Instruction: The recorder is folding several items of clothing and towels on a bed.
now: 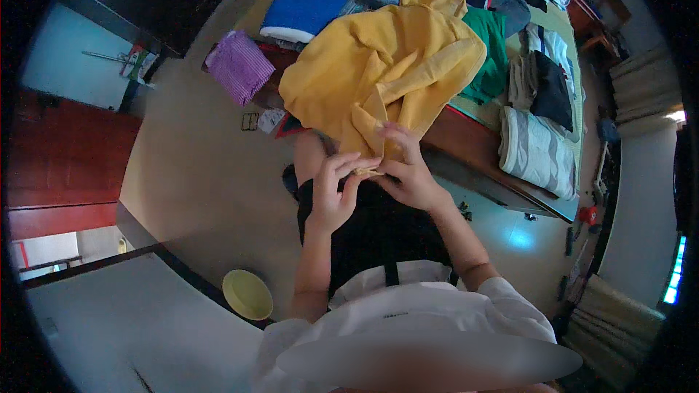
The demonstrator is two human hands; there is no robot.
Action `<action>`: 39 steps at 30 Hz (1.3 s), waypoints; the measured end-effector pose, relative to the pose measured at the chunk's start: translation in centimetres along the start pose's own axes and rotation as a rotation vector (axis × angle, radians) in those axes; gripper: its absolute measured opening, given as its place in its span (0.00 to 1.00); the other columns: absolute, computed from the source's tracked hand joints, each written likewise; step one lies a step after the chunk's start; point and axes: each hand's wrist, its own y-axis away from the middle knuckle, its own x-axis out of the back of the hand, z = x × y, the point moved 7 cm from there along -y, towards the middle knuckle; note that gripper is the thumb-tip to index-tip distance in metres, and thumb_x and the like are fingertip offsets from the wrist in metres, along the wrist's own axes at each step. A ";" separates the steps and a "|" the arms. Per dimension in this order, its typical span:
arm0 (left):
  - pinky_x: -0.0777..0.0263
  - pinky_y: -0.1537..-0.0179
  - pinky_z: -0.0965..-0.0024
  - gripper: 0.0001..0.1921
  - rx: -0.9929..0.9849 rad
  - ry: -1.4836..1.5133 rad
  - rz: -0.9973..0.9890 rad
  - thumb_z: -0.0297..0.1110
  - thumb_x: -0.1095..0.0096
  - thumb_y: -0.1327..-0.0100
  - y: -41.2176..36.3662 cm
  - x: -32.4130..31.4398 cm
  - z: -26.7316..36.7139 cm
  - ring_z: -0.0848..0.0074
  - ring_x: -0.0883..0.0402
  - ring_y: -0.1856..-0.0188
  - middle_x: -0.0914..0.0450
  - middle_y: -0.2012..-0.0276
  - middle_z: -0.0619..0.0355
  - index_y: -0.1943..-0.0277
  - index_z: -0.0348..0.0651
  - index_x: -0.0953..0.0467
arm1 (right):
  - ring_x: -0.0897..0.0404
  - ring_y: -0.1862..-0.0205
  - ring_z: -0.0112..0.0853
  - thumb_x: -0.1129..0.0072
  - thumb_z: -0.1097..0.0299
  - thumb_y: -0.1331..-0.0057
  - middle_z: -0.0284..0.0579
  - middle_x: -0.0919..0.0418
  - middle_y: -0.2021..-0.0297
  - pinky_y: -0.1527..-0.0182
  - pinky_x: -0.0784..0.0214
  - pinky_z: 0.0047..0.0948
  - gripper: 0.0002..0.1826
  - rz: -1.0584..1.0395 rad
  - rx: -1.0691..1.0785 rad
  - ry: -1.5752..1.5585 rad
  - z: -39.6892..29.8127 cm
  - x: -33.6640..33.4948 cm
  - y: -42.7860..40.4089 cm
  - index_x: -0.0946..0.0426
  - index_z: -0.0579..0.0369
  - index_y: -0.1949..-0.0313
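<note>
A large yellow cloth garment [349,71] spreads from the pile on the bed down over its front edge to my lap. My left hand [334,191] pinches a small bunched edge of it between thumb and fingers. Close beside it, my right hand [408,174] grips the same lower end, its fingers bent over the fabric. Both hands are just above my black shorts [382,224]. The exact part of the garment between my fingertips is too small to make out.
On the bed [469,142] lie a rolled blue cloth [308,8], a green garment [489,54], a dark folded garment [551,93] and a striped folded towel [535,144]. A purple checked cloth [240,68] rests at the left corner. A yellow-green basin [247,295] stands on the floor.
</note>
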 end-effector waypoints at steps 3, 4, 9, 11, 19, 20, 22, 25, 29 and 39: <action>0.32 0.60 0.78 0.09 -0.199 -0.448 -0.087 0.25 0.53 0.41 -0.2 0.9 3.4 0.72 0.24 0.65 0.23 0.67 0.51 0.59 0.33 0.29 | 0.32 0.56 0.41 0.38 0.71 0.56 0.43 0.30 0.65 0.48 0.46 0.42 0.09 -0.160 0.193 -0.126 -1.3 0.4 -1.7 0.29 0.54 0.75; 0.31 0.63 0.78 0.08 -0.104 -0.253 -0.136 0.26 0.54 0.41 -0.8 1.0 3.7 0.72 0.23 0.66 0.23 0.68 0.51 0.64 0.33 0.26 | 0.31 0.57 0.42 0.38 0.71 0.55 0.43 0.29 0.66 0.45 0.48 0.42 0.09 -0.268 0.291 -0.144 -2.0 0.3 -1.8 0.29 0.56 0.75; 0.28 0.68 0.76 0.10 -0.040 -0.074 -0.194 0.27 0.56 0.40 -2.3 2.8 5.6 0.70 0.23 0.67 0.23 0.67 0.49 0.67 0.32 0.26 | 0.29 0.61 0.39 0.39 0.68 0.56 0.41 0.29 0.69 0.48 0.43 0.40 0.09 -0.267 0.371 -0.098 -2.7 -0.2 -3.0 0.29 0.54 0.76; 0.28 0.68 0.75 0.09 -0.124 -0.065 -0.208 0.26 0.57 0.40 -2.9 3.6 6.2 0.69 0.22 0.66 0.23 0.67 0.47 0.66 0.31 0.28 | 0.28 0.63 0.37 0.39 0.68 0.56 0.40 0.29 0.69 0.49 0.41 0.38 0.10 -0.213 0.398 -0.007 -2.8 -0.2 -3.5 0.29 0.55 0.76; 0.28 0.66 0.73 0.09 -0.436 -0.423 -0.217 0.17 0.50 0.47 -8.7 6.7 11.9 0.68 0.22 0.65 0.24 0.68 0.50 0.62 0.34 0.34 | 0.30 0.64 0.38 0.43 0.65 0.49 0.42 0.30 0.69 0.62 0.40 0.33 0.10 -0.282 0.315 -0.067 1.8 -0.9 -4.0 0.28 0.58 0.72; 0.29 0.66 0.73 0.09 -0.495 -0.415 -0.208 0.18 0.48 0.47 -9.6 6.9 12.4 0.68 0.22 0.67 0.23 0.69 0.50 0.62 0.34 0.33 | 0.31 0.62 0.38 0.45 0.65 0.46 0.43 0.31 0.65 0.61 0.41 0.33 0.10 -0.401 0.180 -0.131 3.0 -1.4 -4.0 0.28 0.59 0.71; 0.29 0.66 0.73 0.10 -0.521 -0.396 -0.239 0.18 0.47 0.48 -10.8 6.9 13.5 0.68 0.22 0.68 0.23 0.69 0.51 0.61 0.35 0.33 | 0.31 0.62 0.38 0.47 0.60 0.45 0.45 0.32 0.64 0.60 0.40 0.32 0.12 -0.387 0.137 -0.242 4.1 -2.4 -4.2 0.27 0.56 0.67; 0.28 0.66 0.73 0.12 -0.595 -0.442 -0.294 0.18 0.47 0.48 -12.0 6.9 15.7 0.67 0.21 0.69 0.23 0.72 0.51 0.59 0.35 0.33 | 0.31 0.62 0.35 0.53 0.53 0.42 0.47 0.35 0.57 0.59 0.40 0.29 0.18 -0.318 0.040 -0.279 4.5 -2.7 -5.3 0.29 0.50 0.58; 0.29 0.66 0.73 0.14 -0.655 -0.438 -0.336 0.17 0.49 0.48 -12.2 6.8 18.9 0.68 0.22 0.67 0.23 0.70 0.50 0.56 0.36 0.35 | 0.32 0.58 0.30 0.60 0.46 0.40 0.46 0.42 0.48 0.55 0.39 0.30 0.26 -0.298 -0.479 -1.109 7.7 -4.2 -5.3 0.38 0.45 0.47; 0.35 0.59 0.78 0.14 -0.700 -0.751 -0.028 0.21 0.52 0.43 -14.3 12.1 21.7 0.78 0.26 0.66 0.23 0.70 0.55 0.54 0.33 0.38 | 0.32 0.64 0.29 0.49 0.77 0.46 0.38 0.27 0.69 0.66 0.38 0.25 0.08 -0.074 -0.223 -0.459 8.5 -3.3 -7.3 0.26 0.56 0.65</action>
